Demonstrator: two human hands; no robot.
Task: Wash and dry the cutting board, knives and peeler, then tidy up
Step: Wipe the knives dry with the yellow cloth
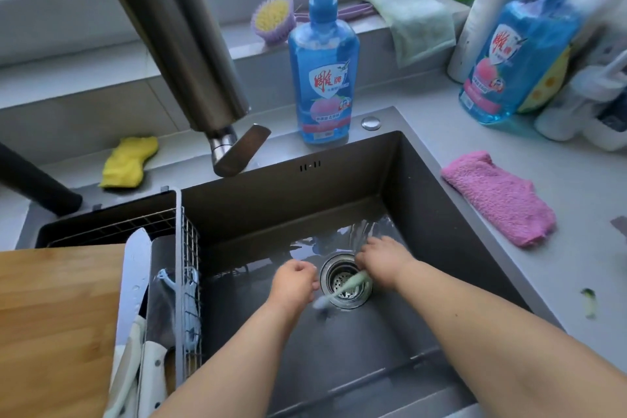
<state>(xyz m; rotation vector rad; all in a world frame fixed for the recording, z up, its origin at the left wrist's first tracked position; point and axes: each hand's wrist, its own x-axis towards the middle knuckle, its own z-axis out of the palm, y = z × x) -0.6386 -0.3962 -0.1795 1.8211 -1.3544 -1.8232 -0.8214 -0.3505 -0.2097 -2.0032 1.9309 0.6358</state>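
Both my hands are low in the dark sink (424,180), over the drain strainer (342,285). My right hand (381,258) grips the top of a pale green peeler (346,287) that slants down to the left across the drain. My left hand (294,282) is curled beside its lower end; whether it touches the peeler is unclear. The wooden cutting board (51,326) lies at the left. A wire drying rack (185,282) on the sink's left side holds knives with white handles (152,370) and a broad blade (137,268).
The steel faucet (190,54) hangs over the sink's back. Behind stand a blue dish-soap bottle (324,78), a second one (515,54), a yellow sponge (130,161), a purple brush (273,19) and a green cloth (414,20). A pink towel (498,197) lies on the right counter.
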